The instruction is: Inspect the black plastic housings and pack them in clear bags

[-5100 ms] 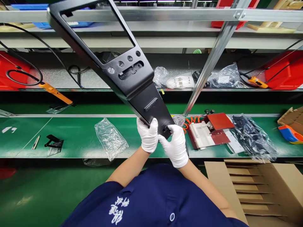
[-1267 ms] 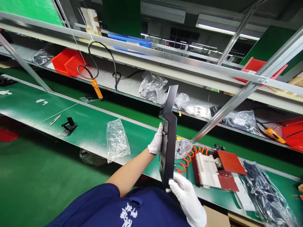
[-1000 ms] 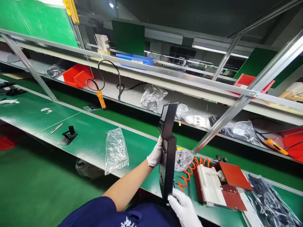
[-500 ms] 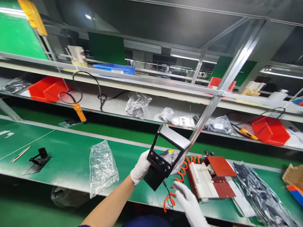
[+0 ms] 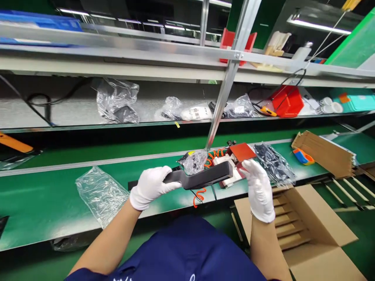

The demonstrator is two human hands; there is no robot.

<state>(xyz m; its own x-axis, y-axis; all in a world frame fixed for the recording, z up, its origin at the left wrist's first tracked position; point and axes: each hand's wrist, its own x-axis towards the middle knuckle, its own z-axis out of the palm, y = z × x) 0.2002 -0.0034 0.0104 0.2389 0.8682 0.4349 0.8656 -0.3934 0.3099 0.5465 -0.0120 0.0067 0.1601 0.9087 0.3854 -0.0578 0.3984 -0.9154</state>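
My left hand (image 5: 152,186), in a white glove, grips a black plastic device housing (image 5: 206,175) by its left end, above the front of the green bench. The housing is turned edge-on, so its window opening is hidden. My right hand (image 5: 259,191), also gloved, is raised just beyond the housing's right end, fingers extended and apart from it. Behind the housing lie a bundle in clear plastic (image 5: 195,160) and a red-and-white fixture (image 5: 243,153), partly covered. An orange coiled hose (image 5: 200,197) hangs below. To the left lies a crumpled clear plastic bag (image 5: 102,195).
An opened cardboard box with dividers (image 5: 316,218) stands at the lower right. Bagged black parts (image 5: 275,162), an orange-and-blue roll (image 5: 304,157) and a cardboard piece (image 5: 325,154) lie on the bench's right side. A metal post (image 5: 224,93) rises by the shelf, which holds a red bin (image 5: 288,101).
The view has swung right, bringing the cardboard box into sight. The housing has turned from showing its window and button face to edge-on. My right hand has risen to the housing's right end.
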